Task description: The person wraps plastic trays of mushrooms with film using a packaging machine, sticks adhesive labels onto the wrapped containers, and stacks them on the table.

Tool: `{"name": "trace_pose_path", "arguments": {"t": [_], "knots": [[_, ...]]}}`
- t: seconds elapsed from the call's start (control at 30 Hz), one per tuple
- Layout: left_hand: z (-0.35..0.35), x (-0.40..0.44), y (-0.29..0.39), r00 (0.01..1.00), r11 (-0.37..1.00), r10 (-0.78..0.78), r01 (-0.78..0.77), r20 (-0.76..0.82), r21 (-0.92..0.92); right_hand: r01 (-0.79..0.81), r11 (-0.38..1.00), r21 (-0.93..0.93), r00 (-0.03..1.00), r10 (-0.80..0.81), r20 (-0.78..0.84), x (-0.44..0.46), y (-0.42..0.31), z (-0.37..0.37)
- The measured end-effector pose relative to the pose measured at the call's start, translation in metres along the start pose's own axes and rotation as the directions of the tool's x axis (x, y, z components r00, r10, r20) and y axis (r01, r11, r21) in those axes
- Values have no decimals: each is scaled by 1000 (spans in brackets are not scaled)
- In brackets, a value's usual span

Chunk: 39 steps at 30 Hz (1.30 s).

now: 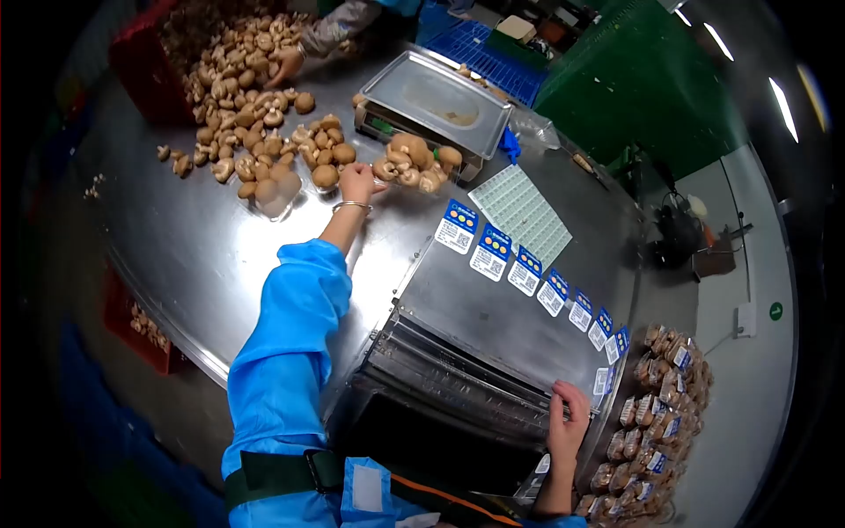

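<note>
My left hand point(356, 183), in a blue sleeve with a bracelet at the wrist, reaches over the steel table. Its fingers are closed on the near edge of a clear tray of mushrooms point(409, 161), which sits in front of the scale point(436, 99). Just left of that hand is another filled mushroom tray point(324, 151), and a further clear tray point(277, 195) lies beside the loose mushrooms. My right hand point(569, 421) rests by the front edge of the steel wrapping machine point(475, 308), fingers stretched out and holding nothing, close to the end of a row of blue-and-white labels point(554, 292).
Loose mushrooms point(246, 84) spill from a red crate point(145, 66), where a co-worker's hand point(286, 66) reaches in. A label sheet point(521, 216) lies past the scale. Packed mushroom trays point(656, 422) are stacked at right. Another red crate point(136, 321) stands below the table's left edge.
</note>
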<state>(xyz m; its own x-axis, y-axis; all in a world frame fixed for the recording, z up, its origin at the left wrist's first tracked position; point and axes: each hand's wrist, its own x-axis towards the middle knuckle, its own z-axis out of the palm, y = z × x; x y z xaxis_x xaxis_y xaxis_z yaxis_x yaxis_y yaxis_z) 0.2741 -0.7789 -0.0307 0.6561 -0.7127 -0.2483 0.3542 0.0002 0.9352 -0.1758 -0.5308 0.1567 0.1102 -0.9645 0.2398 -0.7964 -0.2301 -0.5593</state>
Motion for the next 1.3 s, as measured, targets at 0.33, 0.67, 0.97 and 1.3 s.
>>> {"name": "trace_pose_path", "arguments": {"t": [0.33,0.67,0.97,1.3], "knots": [[23,-181,146,927,980,-74,0,367,197,246,933,263,969,-236,-70,66,-33,4],[75,-341,33,767,915,-209,-66,607,398,169,963,210,971,-125,-205,47,84,-3],[51,-376,58,715,690,-97,-453,692,565,174,748,641,961,15,-277,31,77,-28],[-20,-407,58,558,-258,296,-735,775,627,-232,862,-450,971,228,-64,-81,100,-52]]}}
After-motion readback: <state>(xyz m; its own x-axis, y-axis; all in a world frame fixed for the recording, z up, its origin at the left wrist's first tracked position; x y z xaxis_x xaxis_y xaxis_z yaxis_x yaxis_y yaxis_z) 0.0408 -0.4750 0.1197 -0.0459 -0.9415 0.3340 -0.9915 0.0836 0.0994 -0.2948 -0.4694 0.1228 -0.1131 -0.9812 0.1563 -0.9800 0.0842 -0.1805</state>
